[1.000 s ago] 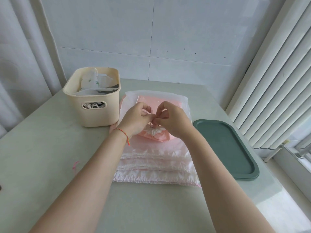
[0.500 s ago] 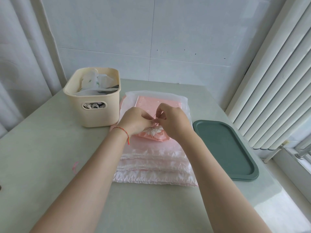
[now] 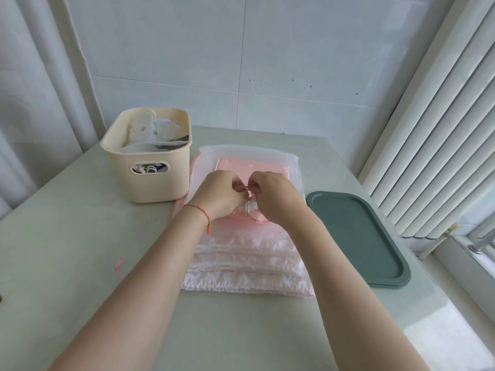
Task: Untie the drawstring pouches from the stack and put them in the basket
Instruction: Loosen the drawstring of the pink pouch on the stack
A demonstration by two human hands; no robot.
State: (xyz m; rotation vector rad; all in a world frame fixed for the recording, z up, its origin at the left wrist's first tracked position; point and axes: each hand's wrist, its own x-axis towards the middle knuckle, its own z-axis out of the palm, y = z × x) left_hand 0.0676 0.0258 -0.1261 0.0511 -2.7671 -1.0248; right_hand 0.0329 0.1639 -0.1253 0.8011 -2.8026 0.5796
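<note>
A stack of pale pink drawstring pouches (image 3: 249, 266) lies in the middle of the table. On top of it sits one pink pouch (image 3: 250, 211) with its neck gathered tight. My left hand (image 3: 218, 195) and my right hand (image 3: 276, 198) meet just above that neck, and both pinch the thin pink drawstring (image 3: 245, 189) between their fingertips. A cream plastic basket (image 3: 150, 172) stands to the left of the stack, holding several white pouches.
A dark green tray (image 3: 361, 236) lies right of the stack. A scrap of pink string (image 3: 119, 266) lies on the table at the left. White curtains hang at left and right, a tiled wall stands behind.
Both hands have stayed on the gathered neck, and their fingers have shifted slightly along the drawstring. A small loop of string now shows between the fingertips.
</note>
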